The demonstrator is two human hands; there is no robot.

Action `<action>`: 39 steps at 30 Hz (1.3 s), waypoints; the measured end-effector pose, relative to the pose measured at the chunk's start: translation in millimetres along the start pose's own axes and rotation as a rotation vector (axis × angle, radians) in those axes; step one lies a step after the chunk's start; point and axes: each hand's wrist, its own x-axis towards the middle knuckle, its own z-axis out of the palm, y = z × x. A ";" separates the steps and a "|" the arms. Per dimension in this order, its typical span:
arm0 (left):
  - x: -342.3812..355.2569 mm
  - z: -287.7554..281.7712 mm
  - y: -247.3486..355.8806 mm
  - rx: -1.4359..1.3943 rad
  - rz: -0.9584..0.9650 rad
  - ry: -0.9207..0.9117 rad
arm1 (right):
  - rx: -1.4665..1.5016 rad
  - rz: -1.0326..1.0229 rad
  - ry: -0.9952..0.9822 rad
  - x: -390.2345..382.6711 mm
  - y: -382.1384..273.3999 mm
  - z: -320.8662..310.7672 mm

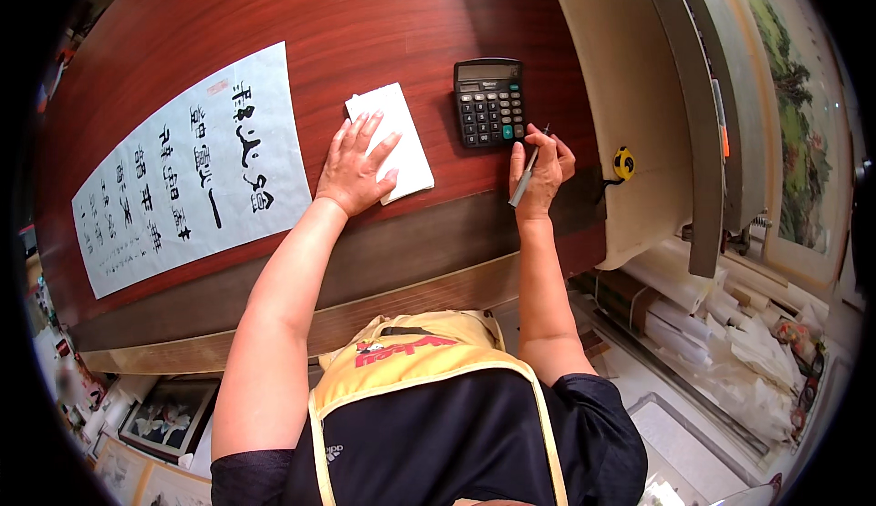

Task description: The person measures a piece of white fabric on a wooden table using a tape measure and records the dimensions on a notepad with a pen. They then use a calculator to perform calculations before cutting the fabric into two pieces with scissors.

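Person at a reddish-brown table, seen from above. The left hand lies palm down, fingers spread, on a white stack of paper; its grip is released, the palm and fingers resting over the stack's left part. The stack lies slightly tilted near the front of the table, between a large calligraphy sheet on the left and a black calculator on the right. The right hand is at the lower right corner of the calculator, its grip closed around a slim grey pen, held aslant between thumb and fingers; whether a fingertip touches the calculator cannot be told. The calculator lies face up, its display at the far end and its keys toward the person. The calligraphy sheet, pale with dark brushed characters and a small red seal mark, lies flat and well apart from the right hand. To the right of that hand, a yellow and black tape measure rests on a beige surface beside the table. The person wears a yellow apron over a dark short-sleeved shirt.
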 end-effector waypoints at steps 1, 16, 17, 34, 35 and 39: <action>0.7 -0.2 0.2 0.001 0.003 0.000 | -0.015 -0.007 -0.002 -0.5 2.9 0.0; -2.7 0.2 -1.1 -0.026 -0.004 0.008 | 0.588 -0.068 -0.261 28.3 -89.8 24.3; -1.6 1.2 -0.6 -0.035 -0.001 0.014 | 0.651 -0.045 -0.294 29.4 -91.5 33.6; -4.1 1.6 -1.3 -0.015 -0.044 -0.021 | 0.745 0.091 -0.292 25.3 -100.3 139.9; -4.8 1.9 -1.8 -0.017 -0.042 -0.014 | 0.726 0.088 -0.301 24.7 -101.2 139.4; -4.1 2.1 -1.3 -0.003 -0.046 -0.025 | 0.701 0.025 -0.286 27.7 -106.3 138.7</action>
